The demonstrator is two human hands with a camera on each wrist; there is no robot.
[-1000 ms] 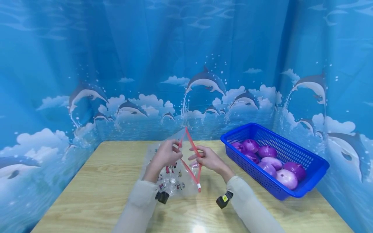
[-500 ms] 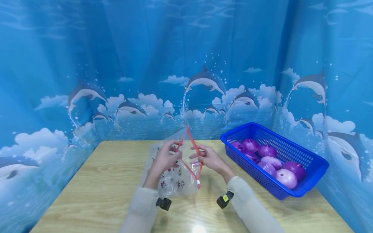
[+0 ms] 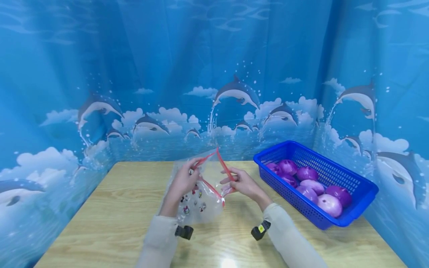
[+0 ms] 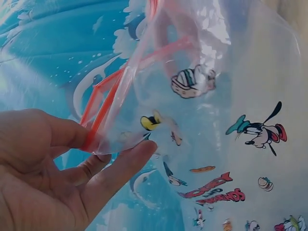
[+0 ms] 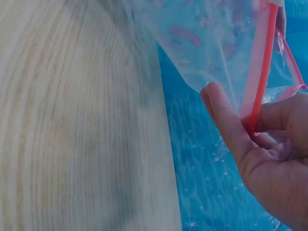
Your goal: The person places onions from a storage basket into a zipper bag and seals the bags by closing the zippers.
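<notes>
**Two hands hold a zip bag open above the table**

Two hands meet over the middle of the wooden table in the head view, nearer its far edge than its near one. The left hand pinches one side of a clear zip bag at its red zip strip, and the right hand pinches the other side, so the mouth of the bag stands parted between them. The bag is printed with small cartoon figures and hangs down toward the near edge, held up off the wood. A blue basket sits at the right edge of the table, well apart from the hands, with purple and pink rounded objects lying inside it. A blue dolphin curtain closes off the far and side edges.

From the left wrist, the left hand has its thumb on top and its fingertips beneath the bag's edge, nipping the red strip where it folds. The clear film spreads away to the right, showing the cartoon prints.

From the right wrist, the right hand grips the red strip between thumb and curled fingers. The bag rises above it, with the table's wood grain filling the left side.
</notes>
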